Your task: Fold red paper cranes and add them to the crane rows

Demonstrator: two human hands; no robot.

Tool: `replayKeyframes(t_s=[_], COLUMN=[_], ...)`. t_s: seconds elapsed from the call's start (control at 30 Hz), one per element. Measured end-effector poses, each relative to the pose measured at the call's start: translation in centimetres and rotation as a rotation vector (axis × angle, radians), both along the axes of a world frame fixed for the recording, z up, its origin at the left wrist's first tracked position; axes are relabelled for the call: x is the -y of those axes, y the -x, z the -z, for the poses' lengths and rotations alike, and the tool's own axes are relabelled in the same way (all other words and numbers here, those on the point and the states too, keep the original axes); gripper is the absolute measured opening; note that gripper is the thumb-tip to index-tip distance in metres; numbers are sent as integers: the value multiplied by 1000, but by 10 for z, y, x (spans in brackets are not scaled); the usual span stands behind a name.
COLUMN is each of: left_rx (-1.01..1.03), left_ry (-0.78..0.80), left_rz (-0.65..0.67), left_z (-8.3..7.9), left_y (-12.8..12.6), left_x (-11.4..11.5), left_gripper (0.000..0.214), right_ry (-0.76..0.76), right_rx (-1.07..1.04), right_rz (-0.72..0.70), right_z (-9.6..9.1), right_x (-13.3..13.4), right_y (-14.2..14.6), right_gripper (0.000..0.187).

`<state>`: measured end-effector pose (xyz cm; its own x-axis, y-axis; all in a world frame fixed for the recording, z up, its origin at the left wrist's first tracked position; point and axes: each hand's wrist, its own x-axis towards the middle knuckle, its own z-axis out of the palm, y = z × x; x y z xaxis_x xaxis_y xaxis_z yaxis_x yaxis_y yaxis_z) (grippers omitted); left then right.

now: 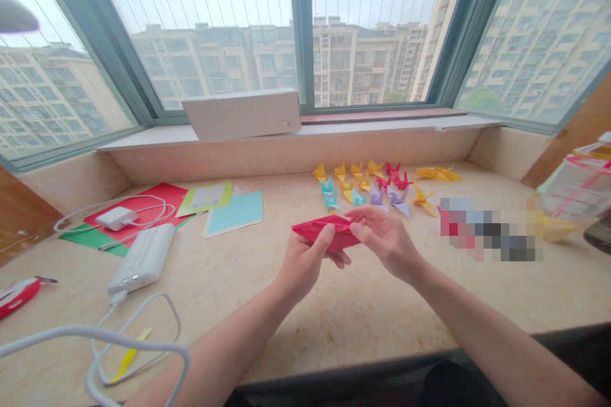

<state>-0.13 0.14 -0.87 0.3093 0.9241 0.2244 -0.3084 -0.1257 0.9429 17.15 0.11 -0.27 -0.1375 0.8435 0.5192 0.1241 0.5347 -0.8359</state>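
A folded piece of red origami paper (324,230) hangs above the marble sill (334,311), held by both hands. My left hand (305,261) grips its left half, thumb on top and fingers curled underneath. My right hand (384,235) pinches its right end between thumb and fingertips. Just beyond the hands lies a group of several finished paper cranes (377,186) in yellow, blue, red, purple and orange.
Sheets of coloured paper (233,213) lie at the left, with a white charger and cable (114,217) on a red sheet. A white power bank (143,257) with cables sits nearer. A white box (243,113) rests on the window ledge. A plastic container (580,187) stands at the right.
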Motion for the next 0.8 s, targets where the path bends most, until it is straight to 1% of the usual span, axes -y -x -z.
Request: replayKeyframes(t_s=[0.07,0.13,0.23,0.33,0.4,0.5,0.6,0.7,0.8], left_rx=[4,10,16,12,-4,-34,-49,-61,-89], left_ry=[-1,3,10,18,22,25,45,76,70], left_rz=[-1,-1,3,9,15,31,37,21,-29], left_z=[2,3,4,3,2,0,-1,-1,-1], left_y=[0,0,-1,0,0,0,0,-1,0], left_x=[-1,-2,-2,-3,-3,-2,-1,-1,-2], left_gripper=[35,35,35,36,37,38,39,41,41], right_ry=[133,189,203,192,197,249,279,297,305], right_rx=[-99,-167,-192,-164,-137,-105,-84,-78,-74], right_rz=[-83,-114,-102,-76,-68,-103,-136,-117,-74], right_z=[1,2,4,6,6,3,-1,-1,0], right_x=[0,0,-1,-3,-4,-3,-2,-2,-3], right_y=[2,3,4,2,0,1,2,3,2], right_gripper=[19,19,19,20,24,31,31,31,33])
